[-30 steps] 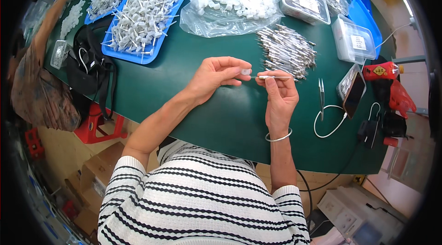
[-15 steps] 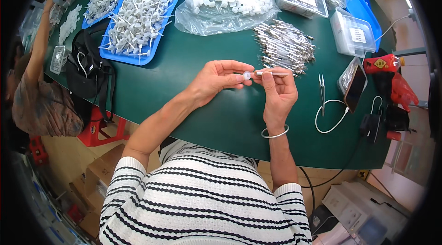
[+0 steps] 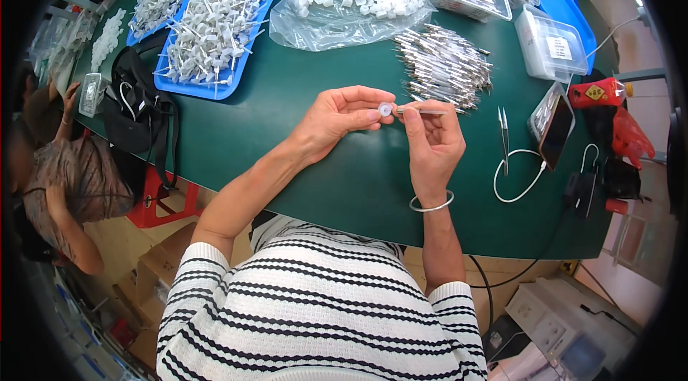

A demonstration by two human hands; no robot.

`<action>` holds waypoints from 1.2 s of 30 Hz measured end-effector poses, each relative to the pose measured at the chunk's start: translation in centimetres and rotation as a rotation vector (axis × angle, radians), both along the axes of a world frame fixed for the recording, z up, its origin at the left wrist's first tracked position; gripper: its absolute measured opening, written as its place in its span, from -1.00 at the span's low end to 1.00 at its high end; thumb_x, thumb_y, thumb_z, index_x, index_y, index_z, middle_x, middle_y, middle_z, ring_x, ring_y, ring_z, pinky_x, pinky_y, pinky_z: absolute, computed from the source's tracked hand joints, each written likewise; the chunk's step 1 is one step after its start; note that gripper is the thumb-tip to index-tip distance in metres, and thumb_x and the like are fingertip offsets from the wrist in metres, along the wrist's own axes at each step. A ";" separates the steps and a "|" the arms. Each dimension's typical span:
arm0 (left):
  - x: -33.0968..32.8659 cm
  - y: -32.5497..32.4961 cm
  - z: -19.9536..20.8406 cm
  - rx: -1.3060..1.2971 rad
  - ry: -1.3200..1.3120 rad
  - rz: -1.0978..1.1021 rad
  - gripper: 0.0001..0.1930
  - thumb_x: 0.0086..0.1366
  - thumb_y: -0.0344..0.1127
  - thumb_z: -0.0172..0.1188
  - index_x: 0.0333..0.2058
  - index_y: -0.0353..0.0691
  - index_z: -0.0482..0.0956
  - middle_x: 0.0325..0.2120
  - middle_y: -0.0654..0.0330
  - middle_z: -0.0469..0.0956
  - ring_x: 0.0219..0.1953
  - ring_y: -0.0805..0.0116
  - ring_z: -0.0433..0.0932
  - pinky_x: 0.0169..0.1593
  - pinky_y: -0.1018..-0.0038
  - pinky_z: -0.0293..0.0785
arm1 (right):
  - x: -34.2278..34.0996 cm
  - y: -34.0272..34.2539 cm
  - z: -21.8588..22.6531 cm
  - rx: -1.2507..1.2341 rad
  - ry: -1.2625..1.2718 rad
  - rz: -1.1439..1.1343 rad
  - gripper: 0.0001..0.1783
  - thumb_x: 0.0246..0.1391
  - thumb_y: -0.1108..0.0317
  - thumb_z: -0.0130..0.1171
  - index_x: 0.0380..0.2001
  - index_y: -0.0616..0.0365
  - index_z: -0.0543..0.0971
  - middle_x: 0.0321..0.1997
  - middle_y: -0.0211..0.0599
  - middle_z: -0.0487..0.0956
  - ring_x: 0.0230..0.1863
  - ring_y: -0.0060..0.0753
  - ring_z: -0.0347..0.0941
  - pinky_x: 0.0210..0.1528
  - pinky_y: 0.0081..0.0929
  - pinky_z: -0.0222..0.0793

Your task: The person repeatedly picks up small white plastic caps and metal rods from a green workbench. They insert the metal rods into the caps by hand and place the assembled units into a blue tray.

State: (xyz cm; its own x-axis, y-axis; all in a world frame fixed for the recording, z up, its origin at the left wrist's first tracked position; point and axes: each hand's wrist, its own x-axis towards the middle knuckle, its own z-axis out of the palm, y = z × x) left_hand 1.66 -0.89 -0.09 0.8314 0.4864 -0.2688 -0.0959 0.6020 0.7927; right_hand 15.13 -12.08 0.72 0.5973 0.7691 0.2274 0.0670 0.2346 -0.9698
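Over the table's middle, my left hand [image 3: 331,122] pinches a small white plastic cap [image 3: 385,109] between thumb and fingertips; its round face is turned up. Close to its right, my right hand [image 3: 436,145] grips a thin metal-and-clear rod [image 3: 430,112] between thumb and fingers, lying nearly level with its tip toward the cap. Whether the tip touches the cap I cannot tell. Beyond my right hand lies a pile of similar thin rods [image 3: 444,66]. A clear plastic bag [image 3: 315,37] of loose white caps lies farther back.
At the left, a blue tray [image 3: 159,84] holds capped rods, beside a black bag [image 3: 132,98]. Tweezers [image 3: 504,137], a white cable [image 3: 517,198] and a phone [image 3: 557,134] lie at the right. Clear boxes [image 3: 548,51] stand behind. A co-worker [image 3: 79,180] sits at the left.
The white cap has shifted slightly up, its round face showing more fully. The rod stays close beside it in my right hand. The co-worker's outstretched arm has drawn back.
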 end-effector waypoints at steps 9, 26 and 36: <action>0.0 -0.1 0.0 0.036 0.023 0.013 -0.67 0.23 -0.49 0.20 -0.01 -0.35 0.51 -0.09 0.13 0.56 -0.11 0.40 0.58 -0.07 0.58 0.53 | -0.2 0.1 0.1 -0.029 -0.099 -0.045 -0.91 0.10 0.53 0.20 -0.34 0.30 0.49 -0.39 -0.29 0.61 -0.34 -0.59 0.57 -0.24 -0.65 0.50; 0.1 -0.3 -0.2 0.054 0.046 0.019 -0.67 0.22 -0.47 0.22 -0.02 -0.34 0.52 -0.11 0.15 0.57 -0.12 0.47 0.56 -0.07 0.58 0.52 | -0.3 0.2 0.3 -0.030 -0.221 -0.062 -0.91 0.07 0.56 0.20 -0.35 0.30 0.50 -0.43 -0.25 0.60 -0.39 -0.49 0.60 -0.29 -0.60 0.52; 0.1 -0.3 -0.1 0.040 0.052 0.006 -0.67 0.23 -0.47 0.21 -0.01 -0.33 0.51 -0.14 0.17 0.58 -0.14 0.52 0.55 -0.08 0.60 0.52 | -0.2 0.1 0.2 -0.045 -0.238 -0.066 -0.89 0.05 0.53 0.23 -0.36 0.28 0.51 -0.44 -0.25 0.59 -0.41 -0.46 0.60 -0.30 -0.57 0.53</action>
State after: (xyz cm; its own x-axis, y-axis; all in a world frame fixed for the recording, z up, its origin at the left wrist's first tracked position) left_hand 1.75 -1.16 -0.15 0.8137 0.5028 -0.2917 -0.0580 0.5695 0.8199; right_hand 14.94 -11.95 0.95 0.5802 0.7427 0.3344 0.3087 0.1795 -0.9341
